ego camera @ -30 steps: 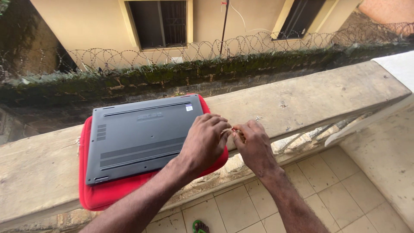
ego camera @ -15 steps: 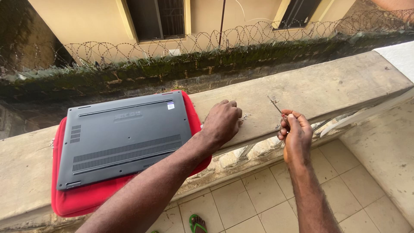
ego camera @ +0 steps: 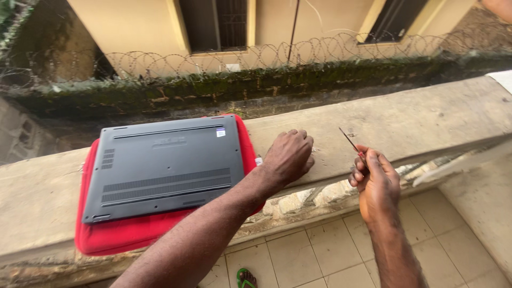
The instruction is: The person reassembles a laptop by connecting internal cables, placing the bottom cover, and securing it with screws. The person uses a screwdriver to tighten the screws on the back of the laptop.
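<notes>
A dark grey laptop (ego camera: pixel 162 165) lies upside down on a red sleeve (ego camera: pixel 133 234) atop a concrete balcony ledge (ego camera: pixel 405 122). My left hand (ego camera: pixel 288 156) rests on the ledge just right of the laptop, fingers curled down near some tiny pale bits; what is under the fingers is hidden. My right hand (ego camera: pixel 376 184) hovers in front of the ledge, closed on a thin screwdriver (ego camera: pixel 351 143) whose shaft points up and to the left.
Beyond the ledge runs a mossy wall topped with coiled razor wire (ego camera: pixel 277 53), with a yellow building behind. Below me is a beige tiled floor (ego camera: pixel 320 250), with a green slipper (ego camera: pixel 246 278) on it. A low wall (ego camera: pixel 480 192) stands at right.
My hands were together by the laptop's right corner. The right hand has drawn back to the right with the screwdriver, while the left stays on the ledge. The view has shifted slightly.
</notes>
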